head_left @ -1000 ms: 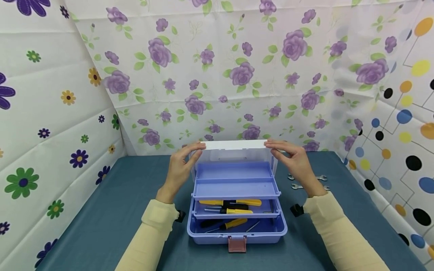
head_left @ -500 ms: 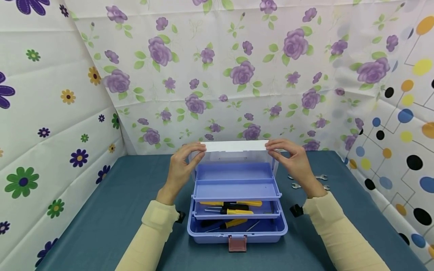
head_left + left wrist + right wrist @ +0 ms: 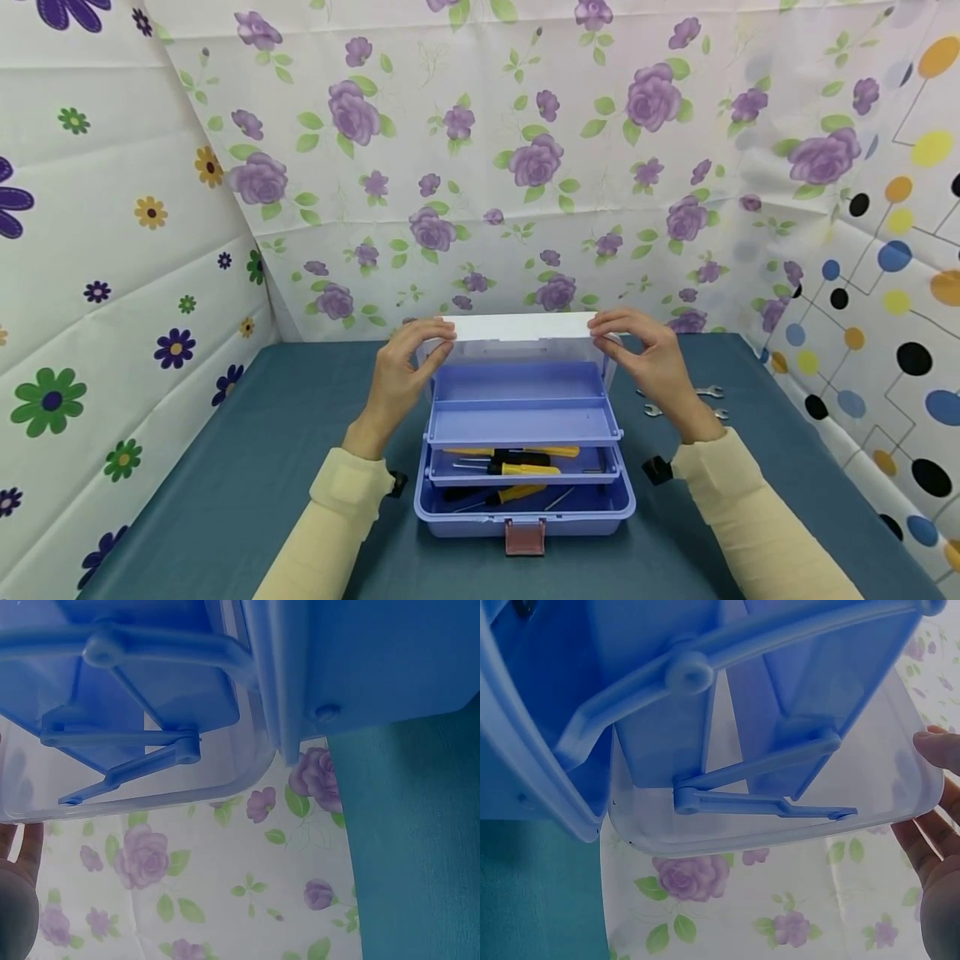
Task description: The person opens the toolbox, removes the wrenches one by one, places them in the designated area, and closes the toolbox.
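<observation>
A blue-lilac toolbox (image 3: 457,527) stands with its lid raised and its two trays (image 3: 525,423) fanned out in steps. My left hand (image 3: 396,379) pinches the left corner of the translucent lid (image 3: 522,327) between thumb and fingers. At the lid's right corner my right hand (image 3: 654,367) pinches the rim the same way; the right wrist view shows the thumb on one side and fingers on the other. Screwdrivers (image 3: 528,469) with yellow and black handles lie in the lower tray, and another screwdriver (image 3: 517,494) lies in the base. The upper tray holds nothing visible.
Two wrenches (image 3: 708,392) lie on the teal tablecloth (image 3: 247,467), partly hidden behind my right wrist. A pinkish-brown latch (image 3: 525,538) hangs open at the toolbox's front. Flowered cloth (image 3: 465,167) hangs behind the table, with patterned sheets at both sides.
Both hands keep their pinch on the lid. Its top edge has come down very slightly, showing a little more of its white face. The trays look unmoved.
</observation>
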Demonstrator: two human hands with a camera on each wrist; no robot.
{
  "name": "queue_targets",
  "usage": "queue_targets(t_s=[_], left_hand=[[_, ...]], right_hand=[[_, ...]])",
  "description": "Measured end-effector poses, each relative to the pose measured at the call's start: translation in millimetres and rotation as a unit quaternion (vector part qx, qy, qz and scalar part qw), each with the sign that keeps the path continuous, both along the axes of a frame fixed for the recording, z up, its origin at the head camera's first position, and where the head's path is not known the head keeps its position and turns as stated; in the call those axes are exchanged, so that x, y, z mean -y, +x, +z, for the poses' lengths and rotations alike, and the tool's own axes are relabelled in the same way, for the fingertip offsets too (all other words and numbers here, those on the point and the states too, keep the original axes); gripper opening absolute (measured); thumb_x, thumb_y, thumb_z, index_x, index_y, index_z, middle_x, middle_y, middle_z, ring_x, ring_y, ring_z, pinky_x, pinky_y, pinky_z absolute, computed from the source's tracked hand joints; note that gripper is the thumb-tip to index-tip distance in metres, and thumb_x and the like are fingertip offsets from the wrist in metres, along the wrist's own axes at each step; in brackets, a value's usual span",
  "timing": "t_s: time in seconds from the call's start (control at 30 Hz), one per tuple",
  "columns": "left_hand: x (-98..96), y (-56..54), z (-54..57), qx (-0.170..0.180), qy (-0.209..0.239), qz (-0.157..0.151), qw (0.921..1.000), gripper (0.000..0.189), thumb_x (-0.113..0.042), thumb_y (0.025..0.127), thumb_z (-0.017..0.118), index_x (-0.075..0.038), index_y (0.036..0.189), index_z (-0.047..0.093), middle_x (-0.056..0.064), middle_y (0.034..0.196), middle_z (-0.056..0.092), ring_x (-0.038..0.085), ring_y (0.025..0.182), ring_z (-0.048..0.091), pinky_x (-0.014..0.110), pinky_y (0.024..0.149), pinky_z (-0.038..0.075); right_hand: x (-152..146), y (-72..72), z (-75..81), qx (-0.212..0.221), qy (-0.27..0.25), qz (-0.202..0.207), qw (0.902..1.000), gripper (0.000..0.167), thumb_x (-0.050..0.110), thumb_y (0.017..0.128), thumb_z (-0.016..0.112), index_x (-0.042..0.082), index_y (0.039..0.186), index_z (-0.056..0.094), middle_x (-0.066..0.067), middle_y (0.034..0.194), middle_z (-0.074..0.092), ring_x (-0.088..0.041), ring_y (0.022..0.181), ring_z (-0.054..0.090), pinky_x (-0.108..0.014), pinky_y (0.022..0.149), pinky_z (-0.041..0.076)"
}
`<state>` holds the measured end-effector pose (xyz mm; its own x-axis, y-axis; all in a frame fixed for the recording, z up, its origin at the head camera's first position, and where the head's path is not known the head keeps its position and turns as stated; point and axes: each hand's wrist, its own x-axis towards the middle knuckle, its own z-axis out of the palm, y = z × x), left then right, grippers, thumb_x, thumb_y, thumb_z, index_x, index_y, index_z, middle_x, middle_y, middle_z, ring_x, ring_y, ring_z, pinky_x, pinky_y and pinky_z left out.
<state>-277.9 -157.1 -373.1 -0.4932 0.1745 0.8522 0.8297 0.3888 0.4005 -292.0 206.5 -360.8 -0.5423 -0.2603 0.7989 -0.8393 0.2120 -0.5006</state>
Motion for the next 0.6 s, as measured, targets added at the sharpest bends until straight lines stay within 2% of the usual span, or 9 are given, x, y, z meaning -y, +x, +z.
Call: queue_targets(t_s=[0.27, 0.5, 0.6], left_hand=[[2.3, 7.4, 1.2, -0.019, -0.039, 0.014, 0.9989, 0.021, 0.002, 0.092, 0.076, -0.007, 0.111, 0.075, 0.01, 0.122, 0.072, 0.031, 0.121, 0.063, 0.046, 0.109, 0.047], [3.7, 17.9, 6.8, -0.025, -0.09, 0.034, 0.995, 0.017, -0.001, 0.094, 0.076, -0.008, 0.109, 0.073, 0.009, 0.123, 0.07, 0.031, 0.121, 0.062, 0.047, 0.107, 0.048], [4.6, 20.4, 8.2, -0.037, -0.107, 0.036, 0.9929, 0.017, -0.001, 0.094, 0.075, -0.009, 0.108, 0.072, 0.01, 0.123, 0.07, 0.031, 0.121, 0.062, 0.047, 0.107, 0.049]], right_hand=[[-3, 7.1, 2.2, 0.005, 0.019, 0.006, 0.9998, 0.031, -0.019, 0.086, 0.073, 0.005, 0.104, 0.078, -0.014, 0.116, 0.072, -0.016, 0.115, 0.064, -0.027, 0.106, 0.048], [-6, 12.9, 10.5, -0.018, 0.058, 0.024, 0.9978, 0.035, -0.025, 0.082, 0.073, 0.004, 0.102, 0.076, -0.015, 0.114, 0.071, -0.017, 0.113, 0.063, -0.022, 0.105, 0.047], [-7, 16.0, 14.6, -0.027, 0.08, 0.03, 0.996, 0.039, -0.026, 0.079, 0.074, 0.005, 0.102, 0.076, -0.016, 0.115, 0.069, -0.019, 0.117, 0.062, -0.021, 0.106, 0.046]])
